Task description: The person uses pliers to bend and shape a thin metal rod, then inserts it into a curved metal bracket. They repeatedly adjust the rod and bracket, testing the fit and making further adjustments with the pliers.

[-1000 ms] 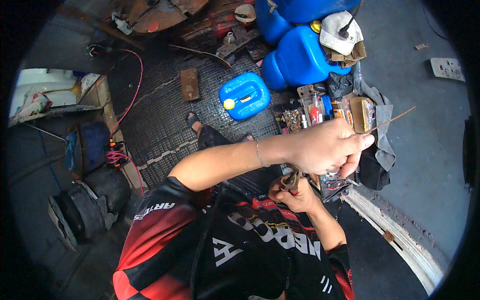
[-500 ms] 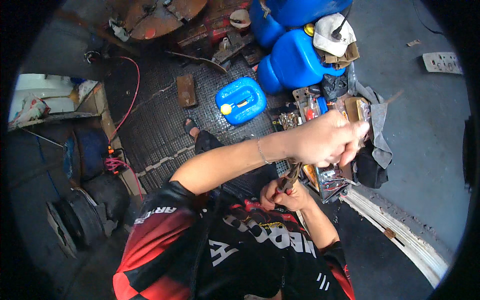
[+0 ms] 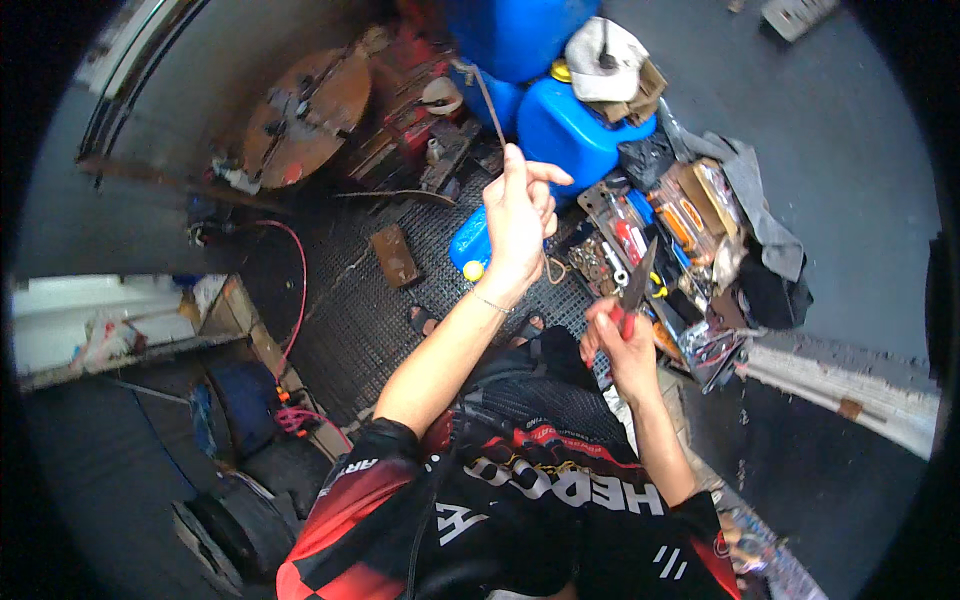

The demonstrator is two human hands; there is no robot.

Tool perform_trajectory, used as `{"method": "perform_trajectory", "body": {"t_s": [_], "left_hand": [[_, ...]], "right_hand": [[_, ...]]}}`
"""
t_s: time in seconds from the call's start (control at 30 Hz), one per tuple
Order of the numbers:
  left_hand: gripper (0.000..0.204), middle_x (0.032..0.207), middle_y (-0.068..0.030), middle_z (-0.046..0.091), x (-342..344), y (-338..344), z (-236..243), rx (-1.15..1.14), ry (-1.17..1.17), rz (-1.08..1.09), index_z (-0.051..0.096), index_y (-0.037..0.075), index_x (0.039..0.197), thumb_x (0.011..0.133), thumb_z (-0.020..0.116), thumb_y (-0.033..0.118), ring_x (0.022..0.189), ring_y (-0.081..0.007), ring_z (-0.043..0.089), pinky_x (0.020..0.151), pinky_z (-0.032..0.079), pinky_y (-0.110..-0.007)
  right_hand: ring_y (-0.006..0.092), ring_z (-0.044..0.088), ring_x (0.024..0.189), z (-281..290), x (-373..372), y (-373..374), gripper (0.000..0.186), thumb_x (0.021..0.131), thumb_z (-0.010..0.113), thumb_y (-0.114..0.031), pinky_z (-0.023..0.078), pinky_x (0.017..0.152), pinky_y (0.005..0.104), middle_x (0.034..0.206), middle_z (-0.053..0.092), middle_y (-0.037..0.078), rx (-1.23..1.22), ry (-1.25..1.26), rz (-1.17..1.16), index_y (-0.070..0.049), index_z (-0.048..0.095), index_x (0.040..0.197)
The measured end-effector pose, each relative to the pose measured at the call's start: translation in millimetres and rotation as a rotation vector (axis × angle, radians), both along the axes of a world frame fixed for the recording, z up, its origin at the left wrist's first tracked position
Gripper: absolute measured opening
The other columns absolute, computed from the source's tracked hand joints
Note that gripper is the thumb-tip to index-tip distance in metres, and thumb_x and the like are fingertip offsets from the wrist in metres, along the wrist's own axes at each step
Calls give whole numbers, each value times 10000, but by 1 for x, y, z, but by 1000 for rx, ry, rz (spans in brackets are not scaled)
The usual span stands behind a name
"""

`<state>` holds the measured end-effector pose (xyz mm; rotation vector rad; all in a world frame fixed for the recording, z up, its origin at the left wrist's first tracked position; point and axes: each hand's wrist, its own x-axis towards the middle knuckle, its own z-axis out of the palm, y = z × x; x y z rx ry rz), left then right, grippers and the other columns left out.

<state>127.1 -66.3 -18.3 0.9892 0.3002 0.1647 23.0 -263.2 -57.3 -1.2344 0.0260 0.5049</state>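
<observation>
My left hand [image 3: 518, 218], raised in front of me, has its fingers closed around a thin brown cord [image 3: 489, 103]. One length of the cord sticks up past my thumb, and a curled end hangs below the hand. Lower and to the right, my right hand [image 3: 622, 345] grips red-handled pliers [image 3: 637, 280] with dark, pointed jaws aimed away from me. The jaws and the cord are apart. Behind my left hand stands a small blue jerrycan [image 3: 468, 240] with a yellow cap, partly hidden by it.
An open toolbox [image 3: 690, 345] full of tools lies right of my right hand. Large blue drums [image 3: 565, 130] stand beyond, with a white cap [image 3: 605, 60] on one. A brick [image 3: 394, 255] rests on the ribbed mat, and a pink hose [image 3: 300, 270] runs at left.
My left hand has swung left and away from my right hand, with the cord now plainly visible in it. My right hand has moved slightly right and forward with the pliers. The view has turned.
</observation>
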Motion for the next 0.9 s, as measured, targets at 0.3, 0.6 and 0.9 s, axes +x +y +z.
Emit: {"method": "perform_trajectory", "body": {"t_s": [0.3, 0.6, 0.9], "left_hand": [[676, 532, 73, 281, -15, -46, -13, -11, 22, 5, 635, -20, 842, 1135, 362, 525, 423, -44, 231, 408, 182, -258], [679, 515, 58, 335, -32, -46, -6, 263, -129, 70, 632, -37, 805, 1152, 343, 471, 419, -38, 272, 403, 201, -253], [644, 538, 41, 410, -57, -42, 4, 475, -323, 211, 635, -20, 771, 1152, 373, 429, 459, -41, 349, 453, 236, -245]], "right_hand": [[99, 610, 562, 10, 3, 41, 321, 1081, 616, -263, 453, 487, 246, 681, 641, 28, -14, -34, -163, -29, 659, 866], [119, 564, 570, 6, -13, 49, 297, 1083, 611, -235, 479, 543, 289, 669, 579, 23, 166, 16, -163, -44, 579, 858], [108, 535, 586, 1, -30, 58, 263, 1073, 628, -203, 470, 561, 304, 660, 531, 10, 220, -40, -252, -44, 547, 879]]}}
